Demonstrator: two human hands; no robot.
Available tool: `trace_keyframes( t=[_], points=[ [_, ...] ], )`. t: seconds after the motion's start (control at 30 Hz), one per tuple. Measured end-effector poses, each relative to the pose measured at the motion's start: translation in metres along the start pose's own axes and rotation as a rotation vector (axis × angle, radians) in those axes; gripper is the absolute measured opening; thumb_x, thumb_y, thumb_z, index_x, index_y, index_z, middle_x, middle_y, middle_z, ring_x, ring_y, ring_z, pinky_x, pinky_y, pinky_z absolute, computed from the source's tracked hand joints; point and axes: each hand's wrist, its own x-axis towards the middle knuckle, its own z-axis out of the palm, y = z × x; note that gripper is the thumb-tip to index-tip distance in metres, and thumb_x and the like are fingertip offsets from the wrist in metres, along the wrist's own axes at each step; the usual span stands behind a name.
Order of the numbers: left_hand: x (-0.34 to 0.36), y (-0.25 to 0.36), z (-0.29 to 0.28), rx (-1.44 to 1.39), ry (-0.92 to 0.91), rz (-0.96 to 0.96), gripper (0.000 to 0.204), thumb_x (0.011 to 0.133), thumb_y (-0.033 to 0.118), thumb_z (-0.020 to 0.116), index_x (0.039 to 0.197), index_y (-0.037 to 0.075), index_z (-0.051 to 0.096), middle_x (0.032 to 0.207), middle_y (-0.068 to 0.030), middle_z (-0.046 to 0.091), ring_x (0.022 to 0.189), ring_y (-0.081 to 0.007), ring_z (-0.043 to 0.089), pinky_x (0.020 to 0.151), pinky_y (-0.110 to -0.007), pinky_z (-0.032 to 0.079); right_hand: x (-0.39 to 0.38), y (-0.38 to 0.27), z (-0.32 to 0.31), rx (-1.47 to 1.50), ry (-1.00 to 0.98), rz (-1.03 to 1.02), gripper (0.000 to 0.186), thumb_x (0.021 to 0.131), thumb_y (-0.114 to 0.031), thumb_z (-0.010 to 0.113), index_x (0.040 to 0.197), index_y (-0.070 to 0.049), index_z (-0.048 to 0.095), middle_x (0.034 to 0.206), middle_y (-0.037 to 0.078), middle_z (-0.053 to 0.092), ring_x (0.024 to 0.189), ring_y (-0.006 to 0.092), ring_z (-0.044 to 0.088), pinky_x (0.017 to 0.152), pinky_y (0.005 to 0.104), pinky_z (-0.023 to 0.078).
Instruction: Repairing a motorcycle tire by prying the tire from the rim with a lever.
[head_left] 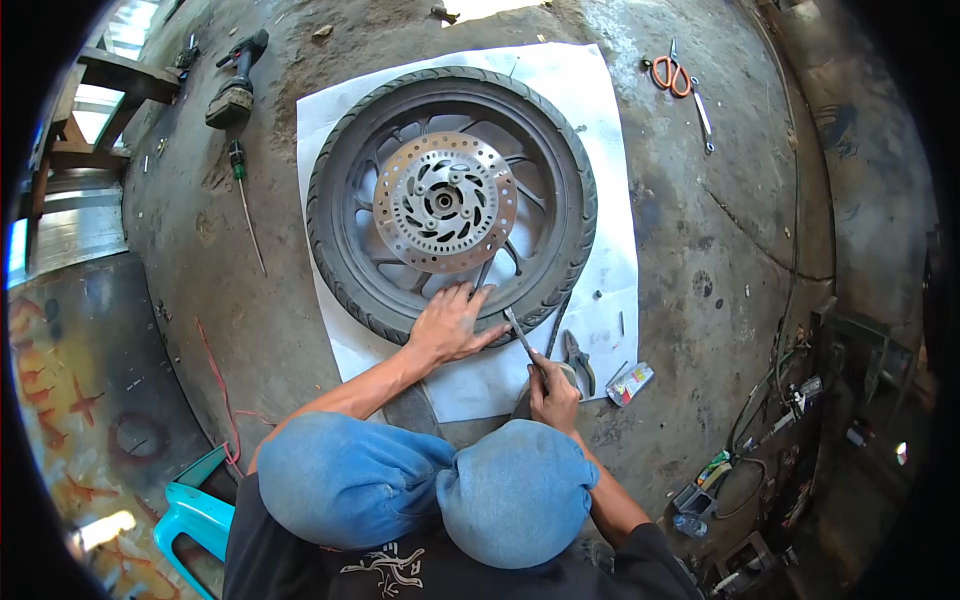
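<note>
A wheel with a black tyre [335, 270] lies flat before me on a white sheet [610, 180], its drilled brake disc [400, 225] facing up. My left hand [450, 325] is laid across the near part of the tyre, fingers spread toward the rim and thumb pointing right. In my right hand [553, 393] is a flat metal tyre lever [521, 333], gripped by its near end. The lever's far tip meets the edge between tyre and rim, just right of my left thumb. Pliers [579, 362] with dark handles lie beside my right hand.
A small printed packet [630, 384] lies by the sheet's near right corner. Orange-handled scissors [671, 76] and a wrench [704, 118] are at far right. At far left are a cordless drill [236, 82] and a green-handled screwdriver [240, 170]. A turquoise stool [195, 515] stands at lower left.
</note>
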Motion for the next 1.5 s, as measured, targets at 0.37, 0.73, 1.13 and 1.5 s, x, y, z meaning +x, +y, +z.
trace_keyframes(
  t=[0.37,0.73,1.13,1.5],
  points=[
    [0.004,0.007,-0.004,0.051,-0.012,0.023,0.082,0.093,0.068,0.059,0.136,-0.002,0.059,0.123,-0.0223,0.062,0.113,-0.038,0.061,0.098,-0.046,0.049,-0.01,0.021,0.018,-0.07,0.142,-0.076,0.031,0.094,-0.006,0.069,0.125,-0.009,0.07,0.074,0.009,0.061,0.059,0.0286,0.062,0.057,0.0405,0.05],
    [0.016,0.021,0.001,-0.054,-0.14,-0.155,0.099,0.087,0.082,0.054,0.138,-0.004,0.057,0.125,-0.0294,0.063,0.12,-0.0447,0.06,0.103,-0.053,0.047,-0.009,0.017,0.0,-0.129,0.028,-0.092,0.023,0.097,-0.011,0.058,0.116,0.0,0.067,0.097,0.016,0.06,0.093,0.0368,0.058,0.084,0.0472,0.046],
    [0.023,0.026,-0.002,-0.09,-0.164,-0.181,0.109,0.083,0.082,0.06,0.134,-0.014,0.056,0.127,-0.0364,0.06,0.121,-0.0478,0.058,0.104,-0.052,0.047,0.036,0.008,-0.051,-0.467,-0.456,-0.05,0.031,0.092,-0.036,0.073,0.121,-0.024,0.07,0.116,0.014,0.06,0.112,0.0392,0.056,0.093,0.0598,0.041],
    [0.019,0.021,0.002,-0.072,-0.163,-0.207,0.109,0.083,0.082,0.061,0.135,-0.013,0.055,0.125,-0.0373,0.058,0.121,-0.0491,0.056,0.105,-0.053,0.045,0.055,0.041,-0.056,-0.166,-0.686,0.264,0.072,0.081,-0.068,0.075,0.112,-0.003,0.075,0.097,0.023,0.075,0.097,0.0404,0.073,0.081,0.0474,0.056]
  ],
)
